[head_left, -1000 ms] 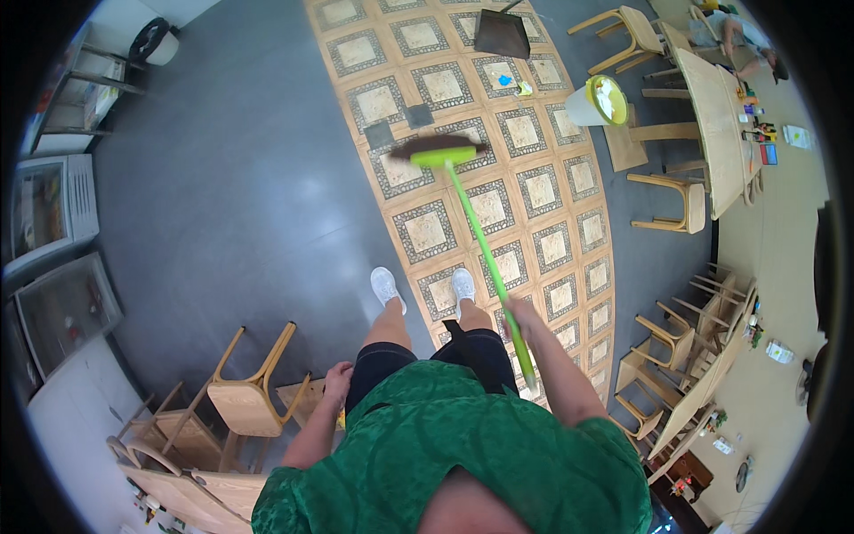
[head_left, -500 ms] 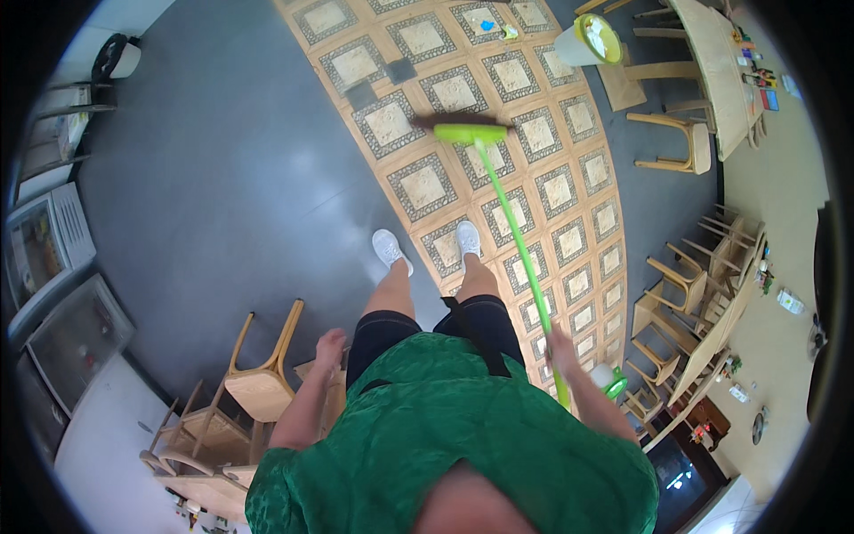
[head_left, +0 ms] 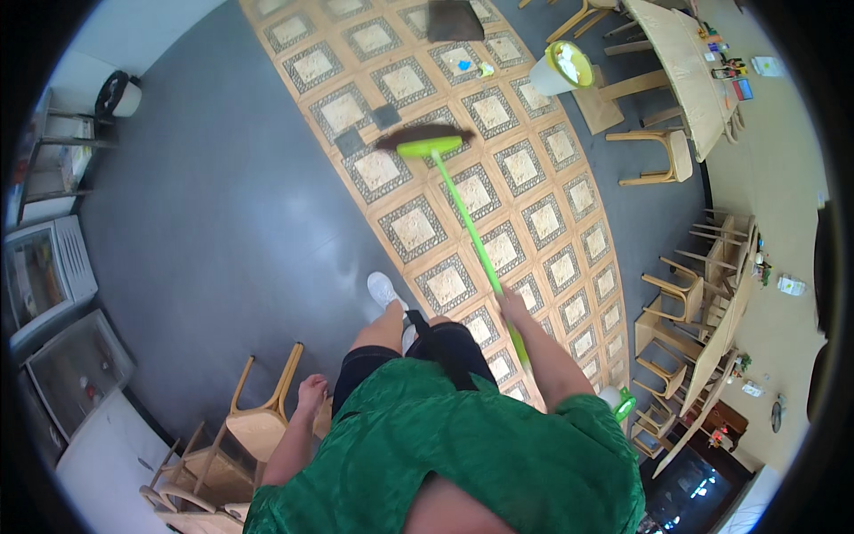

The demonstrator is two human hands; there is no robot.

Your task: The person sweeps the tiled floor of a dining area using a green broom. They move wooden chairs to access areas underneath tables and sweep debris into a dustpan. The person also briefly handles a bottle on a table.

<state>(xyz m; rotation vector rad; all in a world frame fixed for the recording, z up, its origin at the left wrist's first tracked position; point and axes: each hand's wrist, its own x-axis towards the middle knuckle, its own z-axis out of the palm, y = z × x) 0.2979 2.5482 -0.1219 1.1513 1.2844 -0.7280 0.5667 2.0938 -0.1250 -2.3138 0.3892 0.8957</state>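
Observation:
My right hand (head_left: 513,304) is wrapped round the bright green handle of a broom (head_left: 471,227), which slants away from me to the far left. Its lime head (head_left: 430,147), with dark bristles, rests on the patterned tile strip. Beside my left thigh hangs my left hand (head_left: 311,393), fingers curled in and holding nothing visible. Beyond the broom head lie a small blue scrap (head_left: 464,65) and a pale crumpled scrap (head_left: 486,68). A dark flat panel (head_left: 455,21) shows at the far edge of the view.
A white bin with a yellow rim (head_left: 569,60) stands far right, near a wooden table (head_left: 680,71) and chairs (head_left: 654,156). More tables and chairs line the right. At lower left is a wooden chair (head_left: 258,427); a glass-fronted cabinet (head_left: 40,276) stands on the left.
The broom head has shifted left and slightly nearer, with my right hand moving left and forward along with it. My body has advanced, and the dark panel has come into view. My left hand has dropped back.

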